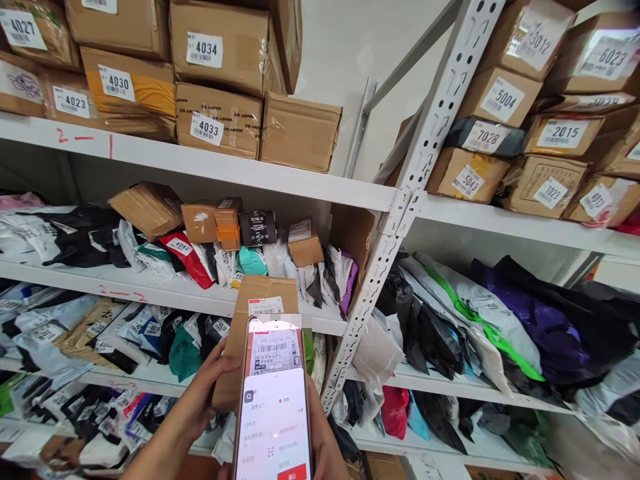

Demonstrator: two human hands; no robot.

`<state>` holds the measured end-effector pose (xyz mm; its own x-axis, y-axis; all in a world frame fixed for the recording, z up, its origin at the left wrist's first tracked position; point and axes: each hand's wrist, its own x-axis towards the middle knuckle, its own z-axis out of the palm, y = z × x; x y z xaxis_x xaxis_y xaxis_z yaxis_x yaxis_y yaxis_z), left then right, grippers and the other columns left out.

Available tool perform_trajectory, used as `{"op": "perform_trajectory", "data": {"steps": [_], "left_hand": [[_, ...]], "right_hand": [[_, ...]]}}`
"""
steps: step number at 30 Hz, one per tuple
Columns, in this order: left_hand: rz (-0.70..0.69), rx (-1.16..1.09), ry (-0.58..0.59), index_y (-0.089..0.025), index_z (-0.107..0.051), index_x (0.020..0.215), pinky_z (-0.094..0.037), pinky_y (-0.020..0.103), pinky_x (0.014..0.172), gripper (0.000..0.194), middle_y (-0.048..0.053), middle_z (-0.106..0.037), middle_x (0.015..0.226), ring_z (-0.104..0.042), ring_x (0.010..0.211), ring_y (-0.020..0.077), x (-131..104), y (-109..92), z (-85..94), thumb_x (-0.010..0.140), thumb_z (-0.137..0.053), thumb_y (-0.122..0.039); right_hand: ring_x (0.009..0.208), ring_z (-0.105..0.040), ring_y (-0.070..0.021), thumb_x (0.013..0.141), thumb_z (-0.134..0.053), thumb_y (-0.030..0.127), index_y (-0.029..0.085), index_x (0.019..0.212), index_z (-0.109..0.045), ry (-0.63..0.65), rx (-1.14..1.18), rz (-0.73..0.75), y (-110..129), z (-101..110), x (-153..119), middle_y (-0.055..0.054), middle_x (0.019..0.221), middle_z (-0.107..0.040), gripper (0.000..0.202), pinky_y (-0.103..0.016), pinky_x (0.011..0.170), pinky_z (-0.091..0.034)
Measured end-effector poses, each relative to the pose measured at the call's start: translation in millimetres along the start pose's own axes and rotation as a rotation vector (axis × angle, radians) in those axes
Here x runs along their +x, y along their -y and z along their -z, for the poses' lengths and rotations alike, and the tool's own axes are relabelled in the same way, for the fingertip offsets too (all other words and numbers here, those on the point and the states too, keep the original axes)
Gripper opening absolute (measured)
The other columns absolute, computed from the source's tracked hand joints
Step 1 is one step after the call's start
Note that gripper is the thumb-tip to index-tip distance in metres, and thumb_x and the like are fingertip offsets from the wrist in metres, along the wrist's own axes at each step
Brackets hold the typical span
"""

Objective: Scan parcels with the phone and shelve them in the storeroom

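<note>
parcels [210,250] crowd every shelf [280,183]; open air only before the upright [400,200].

The cardboard box [260,313] is brown with a white barcode label. At six o'clock the phone [273,407] glows white (a red button at its bottom). At four o'clock one bag [545,327] is purple.
</note>
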<state>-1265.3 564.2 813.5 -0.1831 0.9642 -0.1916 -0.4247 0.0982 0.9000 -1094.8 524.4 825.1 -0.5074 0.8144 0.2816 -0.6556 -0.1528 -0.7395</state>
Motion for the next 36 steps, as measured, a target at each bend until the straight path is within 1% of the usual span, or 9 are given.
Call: {"op": "perform_trajectory", "data": {"steps": [6,14,18,23,25,27,29,33,36], "left_hand": [[0.009,-0.006,0.014,-0.026,-0.050,0.127,-0.053,0.027,0.070,0.073,0.003,-0.072,0.113,-0.066,0.107,0.0263,7.2,4.3,6.1,0.061,-0.077,-0.039],[0.003,-0.034,0.005,-0.028,-0.051,0.129,-0.054,0.027,0.069,0.075,0.002,-0.074,0.108,-0.064,0.111,0.0276,4.6,3.6,4.1,0.060,-0.078,-0.038],[0.004,-0.047,0.005,-0.027,-0.056,0.124,-0.054,0.027,0.068,0.068,0.002,-0.074,0.105,-0.069,0.097,0.0255,1.0,1.0,0.5,0.060,-0.078,-0.035],[-0.002,-0.035,-0.009,-0.025,-0.053,0.124,-0.050,0.026,0.056,0.068,0.001,-0.075,0.094,-0.070,0.080,0.0231,-4.2,-2.6,-3.7,0.061,-0.076,-0.035],[-0.006,-0.010,-0.011,-0.026,-0.051,0.127,-0.049,0.027,0.053,0.071,0.000,-0.075,0.091,-0.070,0.075,0.0230,-4.7,-3.3,-4.0,0.061,-0.075,-0.037],[-0.006,0.013,-0.015,-0.024,-0.049,0.128,-0.050,0.027,0.053,0.071,0.000,-0.075,0.085,-0.068,0.068,0.0219,-4.0,-3.6,-3.0,0.062,-0.073,-0.037],[0.015,0.026,-0.028,-0.021,-0.052,0.124,-0.049,0.026,0.052,0.066,0.001,-0.074,0.076,-0.066,0.062,0.0204,-2.3,-3.2,-0.4,0.063,-0.072,-0.036],[0.072,0.045,-0.038,-0.017,-0.056,0.119,-0.049,0.028,0.053,0.063,0.003,-0.072,0.069,-0.064,0.058,0.0209,2.0,-1.7,5.8,0.062,-0.073,-0.037],[0.082,0.070,-0.035,-0.017,-0.054,0.123,-0.048,0.028,0.053,0.066,0.003,-0.072,0.071,-0.064,0.059,0.0212,3.0,-1.2,5.8,0.064,-0.072,-0.038]], "right_hand": [[0.129,-0.051,-0.0375,0.033,-0.096,0.046,0.025,0.136,-0.039,0.020,0.031,0.014,2.2,-3.5,1.3,-0.012,0.128,-0.064,0.119,-0.058,0.108,-0.035],[0.131,-0.049,-0.0361,0.029,-0.097,0.042,0.027,0.133,-0.043,0.006,-0.028,-0.001,6.0,-5.0,0.5,-0.010,0.129,-0.063,0.118,-0.054,0.109,-0.035],[0.130,-0.051,-0.0357,0.036,-0.095,0.047,0.025,0.136,-0.040,0.022,-0.037,0.008,5.0,-2.9,1.2,-0.011,0.131,-0.062,0.116,-0.055,0.109,-0.035],[0.134,-0.046,-0.0364,0.029,-0.096,0.043,0.028,0.142,-0.033,0.002,-0.066,-0.017,2.5,1.4,-2.1,-0.011,0.135,-0.059,0.130,-0.054,0.108,-0.037],[0.133,-0.046,-0.0368,0.033,-0.095,0.044,0.028,0.144,-0.030,-0.005,-0.060,-0.019,3.0,2.4,-5.1,-0.011,0.138,-0.057,0.130,-0.054,0.106,-0.040],[0.130,-0.051,-0.0374,0.041,-0.092,0.045,0.030,0.147,-0.025,-0.011,-0.031,-0.030,5.8,2.6,-8.7,-0.010,0.138,-0.056,0.126,-0.054,0.102,-0.045],[0.125,-0.056,-0.0365,0.047,-0.090,0.041,0.030,0.148,-0.022,-0.011,0.009,-0.062,10.7,2.3,-12.1,-0.009,0.135,-0.059,0.122,-0.054,0.100,-0.047],[0.122,-0.059,-0.0348,0.051,-0.088,0.029,0.025,0.147,-0.028,-0.022,0.014,-0.080,18.2,1.6,-16.5,-0.011,0.130,-0.064,0.113,-0.051,0.100,-0.047],[0.113,-0.065,-0.0371,0.052,-0.087,0.032,0.028,0.151,-0.015,-0.072,0.038,-0.061,14.9,1.5,-17.4,-0.014,0.135,-0.060,0.123,-0.054,0.092,-0.053]]}}
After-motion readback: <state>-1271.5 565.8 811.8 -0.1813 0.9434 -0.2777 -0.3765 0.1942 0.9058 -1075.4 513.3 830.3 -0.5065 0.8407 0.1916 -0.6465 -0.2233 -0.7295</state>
